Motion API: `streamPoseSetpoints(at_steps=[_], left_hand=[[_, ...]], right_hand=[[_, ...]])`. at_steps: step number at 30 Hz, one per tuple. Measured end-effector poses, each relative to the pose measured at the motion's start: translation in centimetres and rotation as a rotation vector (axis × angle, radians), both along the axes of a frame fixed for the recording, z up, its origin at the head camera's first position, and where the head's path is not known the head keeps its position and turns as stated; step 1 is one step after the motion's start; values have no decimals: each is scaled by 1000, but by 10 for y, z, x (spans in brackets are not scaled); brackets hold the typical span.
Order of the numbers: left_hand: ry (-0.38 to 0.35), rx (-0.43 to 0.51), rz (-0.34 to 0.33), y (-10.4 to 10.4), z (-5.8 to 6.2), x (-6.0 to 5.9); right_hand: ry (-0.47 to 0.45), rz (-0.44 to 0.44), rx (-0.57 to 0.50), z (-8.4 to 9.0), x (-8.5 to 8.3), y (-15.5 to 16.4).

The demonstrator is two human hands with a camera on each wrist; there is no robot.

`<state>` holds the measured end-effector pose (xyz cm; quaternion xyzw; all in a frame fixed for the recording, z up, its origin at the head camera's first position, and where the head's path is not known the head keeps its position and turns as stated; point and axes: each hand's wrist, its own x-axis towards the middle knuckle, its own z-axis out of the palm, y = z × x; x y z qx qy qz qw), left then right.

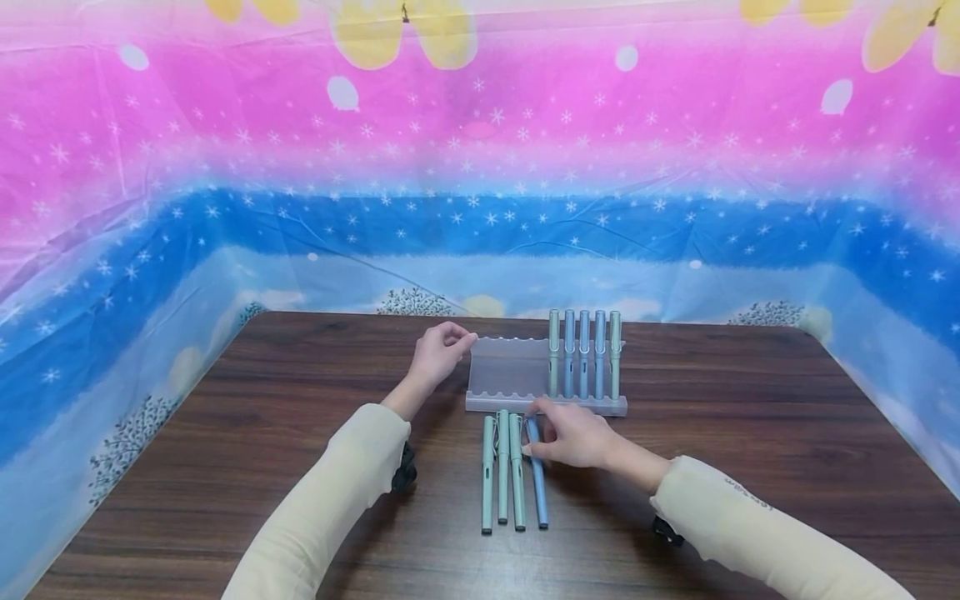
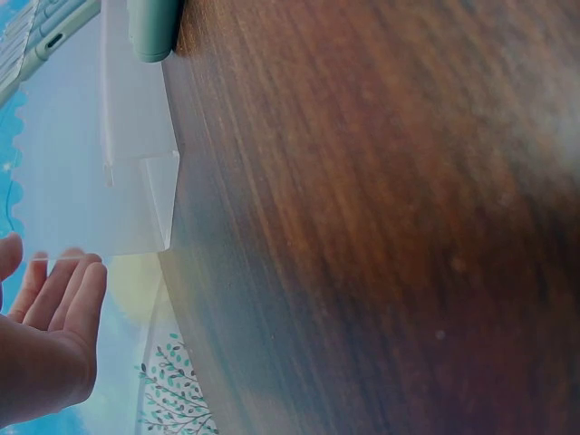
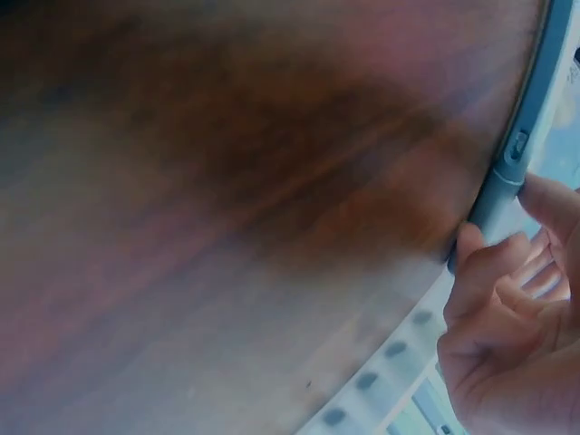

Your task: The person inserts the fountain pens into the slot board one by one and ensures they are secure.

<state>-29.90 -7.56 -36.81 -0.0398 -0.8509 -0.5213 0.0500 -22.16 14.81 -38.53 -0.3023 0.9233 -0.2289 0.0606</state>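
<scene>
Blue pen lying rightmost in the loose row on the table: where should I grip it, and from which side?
Pinch the slim blue plastic pen at its upper barrel, near the frosted rack, where the right hand already touches it. Come from above and the right: that side is open, while the green pens crowd its left.

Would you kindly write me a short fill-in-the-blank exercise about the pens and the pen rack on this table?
1. The rack holds ____ pens upright at its right end.
2. ____ pens lie on the table in front of the rack.
3. The right hand touches the ____ pen lying there.
4. The left hand is at the rack's ____ end.

Missing words: five; four; blue; left
</scene>
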Motion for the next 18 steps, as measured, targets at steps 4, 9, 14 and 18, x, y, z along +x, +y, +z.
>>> streamPoseSetpoints(at_steps=[4,9,14,18], left_hand=[[6,0,0,0,0,0],[4,7,6,0,0,-1],[14,-5,12,0,0,0],[17,-6,11,0,0,0]], right_hand=[[-7,40,9,2,-1,5],[-28,41,47,5,-1,8],[-75,16,88,4,-2,8],[-57,18,108,2,-2,9]])
